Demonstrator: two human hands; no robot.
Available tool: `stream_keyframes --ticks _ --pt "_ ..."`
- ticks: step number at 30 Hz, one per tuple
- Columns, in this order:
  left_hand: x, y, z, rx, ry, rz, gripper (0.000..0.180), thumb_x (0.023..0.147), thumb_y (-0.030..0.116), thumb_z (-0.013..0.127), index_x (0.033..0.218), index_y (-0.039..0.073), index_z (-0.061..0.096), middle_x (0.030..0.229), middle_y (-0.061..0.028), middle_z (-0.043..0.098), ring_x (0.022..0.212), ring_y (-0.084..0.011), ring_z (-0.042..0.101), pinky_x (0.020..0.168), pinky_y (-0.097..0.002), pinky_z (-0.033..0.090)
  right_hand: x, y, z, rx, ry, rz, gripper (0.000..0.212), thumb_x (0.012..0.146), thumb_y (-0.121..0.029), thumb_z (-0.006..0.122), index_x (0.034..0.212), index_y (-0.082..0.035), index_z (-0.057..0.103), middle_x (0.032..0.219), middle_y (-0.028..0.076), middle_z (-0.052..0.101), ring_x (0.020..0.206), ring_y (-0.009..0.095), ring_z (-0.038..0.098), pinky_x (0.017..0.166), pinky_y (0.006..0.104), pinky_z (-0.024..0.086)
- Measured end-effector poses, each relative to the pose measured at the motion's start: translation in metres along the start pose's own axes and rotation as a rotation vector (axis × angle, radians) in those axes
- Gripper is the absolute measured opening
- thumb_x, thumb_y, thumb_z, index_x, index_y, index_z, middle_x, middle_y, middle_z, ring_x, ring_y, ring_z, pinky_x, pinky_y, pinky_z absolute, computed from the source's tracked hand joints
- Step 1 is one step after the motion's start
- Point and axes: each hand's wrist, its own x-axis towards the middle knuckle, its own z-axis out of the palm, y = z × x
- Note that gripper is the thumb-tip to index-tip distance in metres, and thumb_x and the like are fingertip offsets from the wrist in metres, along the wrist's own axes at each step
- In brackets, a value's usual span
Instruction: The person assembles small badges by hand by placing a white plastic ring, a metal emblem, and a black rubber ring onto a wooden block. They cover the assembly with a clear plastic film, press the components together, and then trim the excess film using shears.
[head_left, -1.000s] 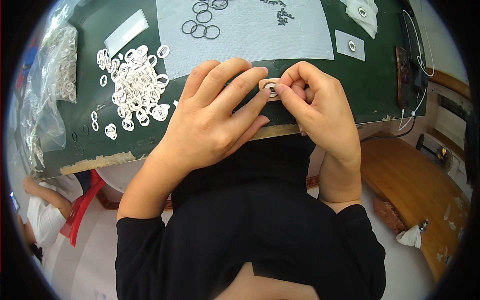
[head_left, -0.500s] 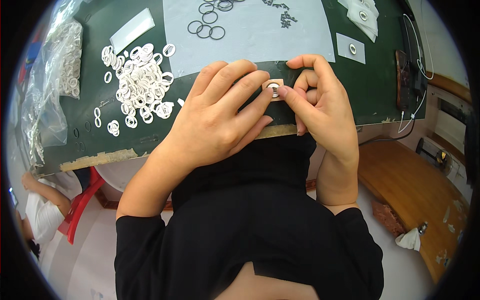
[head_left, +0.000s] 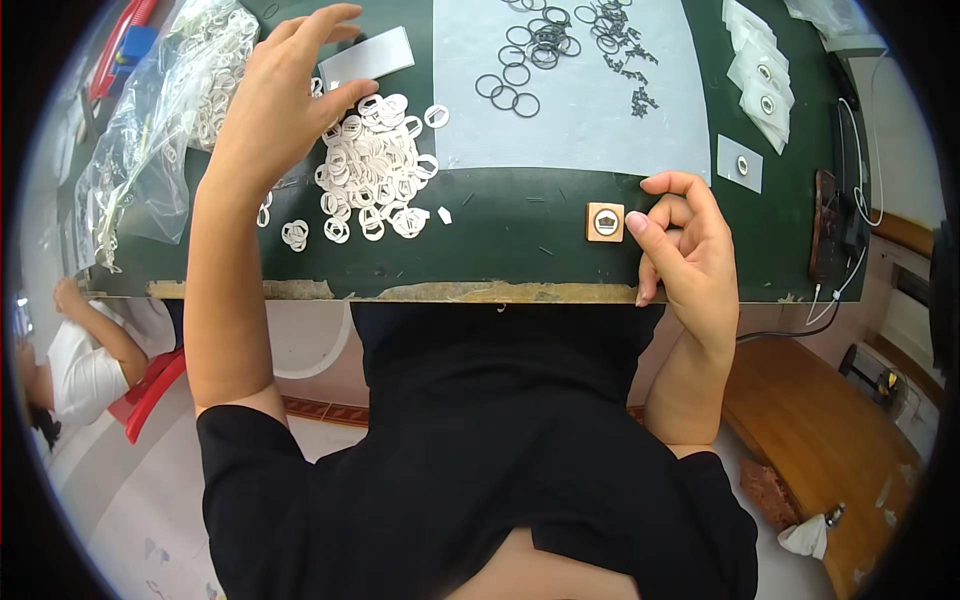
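Note:
My left hand (head_left: 275, 100) is over the far left of the table, fingers apart and holding nothing. Its thumb and fingers are on either side of the near end of a stack of pale rectangular sheets (head_left: 370, 60); whether they touch it I cannot tell. Just below lies a heap of white oval rings (head_left: 372, 165). My right hand (head_left: 690, 240) rests at the table's near side, fingers loosely curled and thumb apart. Its thumb tip is at the right edge of a small square wooden block (head_left: 593, 234), on which sits a white ring with a dark centre (head_left: 606, 221).
A grey sheet (head_left: 590, 140) carries black rubber rings (head_left: 545, 45) and small black pieces (head_left: 640, 100). Farther right are a white card with a ring (head_left: 740, 165), stacked clear packets (head_left: 760, 85) and cables (head_left: 870, 190). A plastic bag of white rings (head_left: 215, 90) lies left; another person's arm (head_left: 105, 330) shows beyond.
My left hand has left the wooden block and moved far left toward the sheets. My right hand stays beside the block. The whole view has shifted, so the table appears farther right and lower.

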Motion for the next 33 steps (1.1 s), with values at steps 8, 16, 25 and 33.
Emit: stream_keyframes --ticks 8,16,25,33 --pt "0.032 -0.069 0.024 -0.581 -0.316 -0.31 0.032 0.085 0.02 0.085 0.108 0.003 0.071 0.092 0.0006 0.07 0.087 -0.0065 0.061 0.078 -0.0232 0.047 0.003 0.001 -0.005 0.023 0.012 0.003 0.027 0.097 -0.003 0.067 0.118 0.005 0.052 0.076 0.002 0.054 0.046 0.005 0.052 0.039 0.0211 0.042" --pt "0.035 -0.055 -0.013 -0.341 -0.171 -0.11 0.021 0.092 0.021 0.079 0.096 0.001 0.073 0.082 0.0013 0.069 0.078 -0.0062 0.062 0.074 -0.0222 0.046 -0.003 -0.017 -0.008 -0.086 0.009 0.028 0.018 0.095 -0.004 0.07 0.109 0.004 0.062 0.082 0.003 0.057 0.052 0.005 0.055 0.044 0.0194 0.044" --pt "-0.025 0.15 -0.007 -1.045 -0.311 -0.263 0.021 0.095 0.006 0.067 0.08 0.001 0.053 0.071 0.0018 0.049 0.067 -0.0061 0.042 0.059 -0.024 0.034 -0.013 -0.019 0.051 -0.71 0.195 -0.81 0.04 0.082 0.002 0.074 0.122 0.004 0.068 0.106 0.015 0.06 0.092 0.03 0.058 0.077 0.0375 0.048" --pt "-0.044 0.174 0.026 -1.31 -0.181 -0.366 0.024 0.096 0.005 0.063 0.076 0.0 0.05 0.067 -0.0008 0.047 0.064 -0.0063 0.041 0.054 -0.0255 0.036 -0.029 -0.003 0.047 -0.76 0.231 -0.8 0.037 0.084 0.006 0.071 0.121 0.007 0.068 0.104 0.015 0.063 0.085 0.03 0.061 0.074 0.0378 0.052"
